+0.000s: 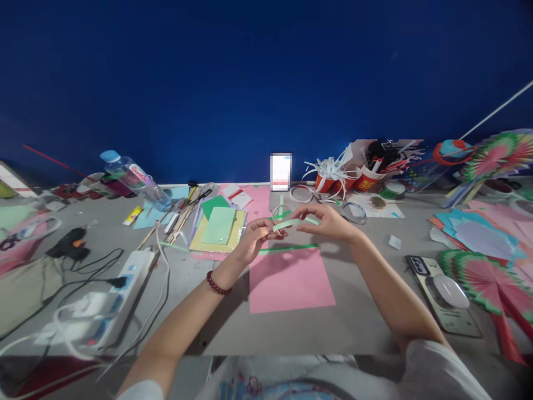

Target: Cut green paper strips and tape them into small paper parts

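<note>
A narrow pale green paper strip (pixel 287 224) stretches between my two hands above the table. Its left end is pinched in the fingers of my left hand (pixel 256 236). My right hand (pixel 327 221) is closed on the strip's other end, thumb below and fingers arched over it. Beneath them lies a pink paper sheet (pixel 291 283), flat on the grey table, with a darker green strip (pixel 287 248) along its far edge. Just behind my hands are a roll of tape (pixel 283 211) and another light green strip (pixel 281 201) on the table.
Stacked coloured paper (pixel 219 225) lies left of my hands, near a tilted water bottle (pixel 137 178) and a power strip (pixel 125 294) with cables. Red cups (pixel 366 178) stand at the back right. A phone (pixel 443 294) and a pink-green paper fan (pixel 495 283) lie right.
</note>
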A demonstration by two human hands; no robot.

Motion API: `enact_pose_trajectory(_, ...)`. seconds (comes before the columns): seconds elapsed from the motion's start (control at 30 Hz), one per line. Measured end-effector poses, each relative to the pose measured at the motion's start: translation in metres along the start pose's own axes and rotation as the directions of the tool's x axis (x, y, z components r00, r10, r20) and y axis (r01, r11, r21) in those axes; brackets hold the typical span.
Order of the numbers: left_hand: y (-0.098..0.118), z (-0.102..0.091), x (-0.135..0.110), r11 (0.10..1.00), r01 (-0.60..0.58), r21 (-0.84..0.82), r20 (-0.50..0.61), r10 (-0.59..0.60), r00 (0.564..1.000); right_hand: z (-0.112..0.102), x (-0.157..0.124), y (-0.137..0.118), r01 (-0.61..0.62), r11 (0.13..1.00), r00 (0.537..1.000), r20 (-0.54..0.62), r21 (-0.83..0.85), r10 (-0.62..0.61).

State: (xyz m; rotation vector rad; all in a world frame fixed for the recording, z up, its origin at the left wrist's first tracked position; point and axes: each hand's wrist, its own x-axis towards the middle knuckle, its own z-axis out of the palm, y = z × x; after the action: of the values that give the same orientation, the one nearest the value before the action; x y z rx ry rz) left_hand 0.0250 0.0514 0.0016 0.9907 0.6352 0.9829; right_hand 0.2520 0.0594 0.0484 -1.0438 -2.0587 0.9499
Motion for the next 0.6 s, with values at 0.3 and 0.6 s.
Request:
enact_pose_trajectory(0.3, -0.004, -0.001, 0.0, 0.999, -0.031, 0.031, 0.055, 0.029, 0.998, -0.005, -0.004, 0.0, 0.043, 0.997, 0.999, 0.014, -0.065, -0.042)
enact_pose_trajectory(0.6, 0.005, 0.001, -0.001, 0.999, 0.039, 0.024, 0.19, -0.043, 0.981, -0.006, -0.006, -0.008, 0.156, 0.977, 0.987, -0.027, -0.144, -0.161)
